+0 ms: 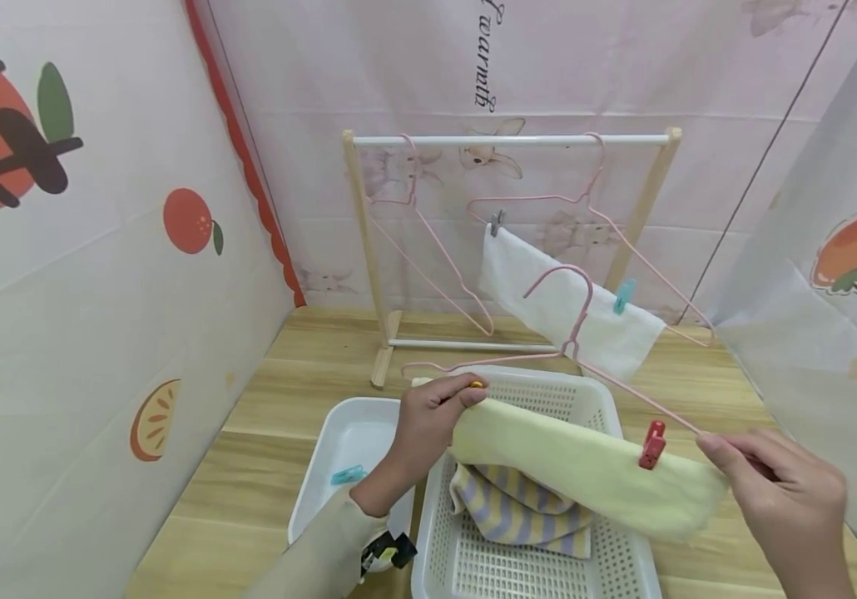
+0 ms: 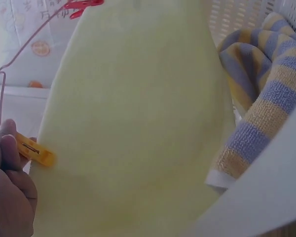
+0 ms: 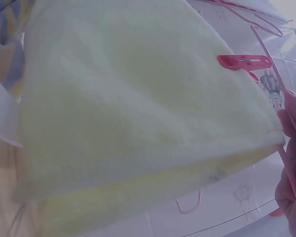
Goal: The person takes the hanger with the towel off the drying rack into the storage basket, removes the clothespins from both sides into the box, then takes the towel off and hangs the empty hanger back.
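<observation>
- Two hands carry one pink hanger [image 1: 548, 353] with a pale yellow towel [image 1: 586, 470] draped over its bar, held above the white perforated basket [image 1: 533, 566].
- We see our left hand [image 1: 428, 420] at the hanger's left end, thumb and fingers pinching an orange clothespin [image 2: 35, 150] right at the towel's left edge.
- Our right hand [image 1: 784, 491] pinches the hanger's right tip and the towel's far corner between fingertips; the other fingers curl loosely.
- The towel's long axis runs from upper left to lower right between our hands, tilted down toward the right hand.
- A red clothespin [image 1: 653, 443] already clamps the towel to the bar just beside the right hand, so the left end is the side where the pin sits at our fingers; we cannot tell whether it bites the wire yet.
- The hanger's hook [image 1: 563, 283] points up and away, toward the wooden rack [image 1: 511, 141] behind the basket, well apart from both hands.
- Under the towel lies a striped towel [image 1: 511, 516] in the basket.
- A small white tray [image 1: 324, 466] with a blue clothespin [image 1: 348, 475] sits just left of the basket, near our left wrist.
</observation>
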